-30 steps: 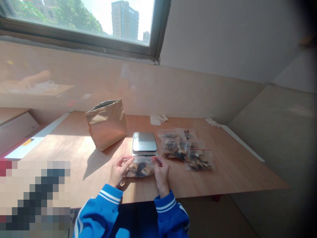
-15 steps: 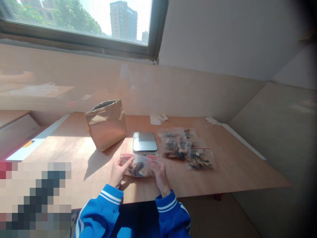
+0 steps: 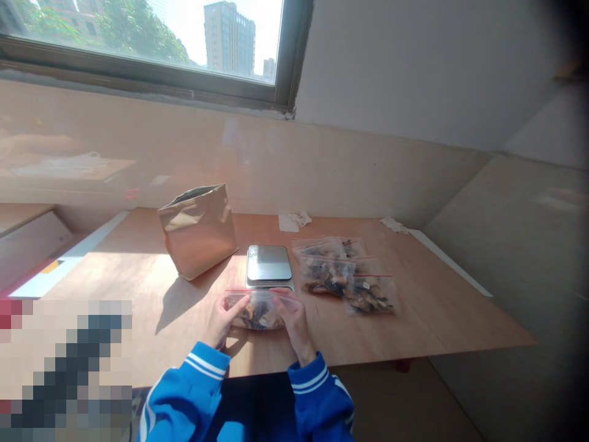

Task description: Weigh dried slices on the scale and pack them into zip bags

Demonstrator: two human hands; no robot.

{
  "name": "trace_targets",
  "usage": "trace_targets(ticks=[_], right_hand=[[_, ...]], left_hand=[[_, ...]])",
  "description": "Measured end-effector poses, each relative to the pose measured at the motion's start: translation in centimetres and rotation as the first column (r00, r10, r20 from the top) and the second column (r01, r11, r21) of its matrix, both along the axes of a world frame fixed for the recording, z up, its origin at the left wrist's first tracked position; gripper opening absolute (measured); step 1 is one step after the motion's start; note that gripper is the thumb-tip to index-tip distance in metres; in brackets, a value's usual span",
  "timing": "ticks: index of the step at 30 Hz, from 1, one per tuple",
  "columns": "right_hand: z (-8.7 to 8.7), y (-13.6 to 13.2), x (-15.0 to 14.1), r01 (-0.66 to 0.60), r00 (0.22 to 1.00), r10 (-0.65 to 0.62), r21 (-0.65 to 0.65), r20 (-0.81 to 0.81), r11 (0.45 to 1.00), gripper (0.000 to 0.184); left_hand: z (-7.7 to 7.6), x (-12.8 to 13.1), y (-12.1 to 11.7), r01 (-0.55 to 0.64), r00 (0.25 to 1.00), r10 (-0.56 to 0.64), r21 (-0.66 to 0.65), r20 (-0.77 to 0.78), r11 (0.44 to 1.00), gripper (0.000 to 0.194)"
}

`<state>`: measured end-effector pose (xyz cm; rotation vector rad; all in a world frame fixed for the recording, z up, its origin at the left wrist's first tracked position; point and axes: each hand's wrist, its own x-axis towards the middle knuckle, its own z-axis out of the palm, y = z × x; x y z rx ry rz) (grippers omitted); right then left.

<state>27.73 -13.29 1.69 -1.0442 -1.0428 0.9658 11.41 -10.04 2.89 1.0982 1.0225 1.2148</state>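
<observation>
A clear zip-lock bag (image 3: 258,314) with a red seal line holds dark and pale brown dried pieces, in front of the scale. My left hand (image 3: 221,317) pinches its top edge at the left, thumb on the near side. On the opposite end, my right hand (image 3: 293,314) grips the same edge, its thumb also pressed to the plastic. Just beyond the bag is a digital scale (image 3: 269,263) with a bare metal plate; its front part is partly covered by the bag and fingers.
Several filled zip-lock bags (image 3: 329,276) lie overlapping right of the scale. An open brown paper pouch (image 3: 200,236) stands at the left. Crumpled white paper (image 3: 301,218) lies at the back of the wooden table (image 3: 437,307), against the wall. A blurred-out area covers the lower left.
My right thumb has shifted left along the top edge of the bag. The bag stays held at both ends, and the other things have not moved.
</observation>
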Motion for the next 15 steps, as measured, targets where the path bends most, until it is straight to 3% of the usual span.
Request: trace_targets(ticks=[7,15], right_hand=[[-1.0,0.7,-0.2,0.139,0.989,-0.14,-0.039,-0.036,0.99,0.024],[-1.7,1.0,-0.4,0.19,0.982,-0.191,-0.043,-0.001,0.981,0.024]], left_hand=[[0.2,0.1,-0.1,0.006,0.995,-0.004,0.013,-0.103,1.0,0.03],[-0.2,0.2,-0.1,-0.062,0.972,0.099,0.173,-0.215,0.983,0.024]])
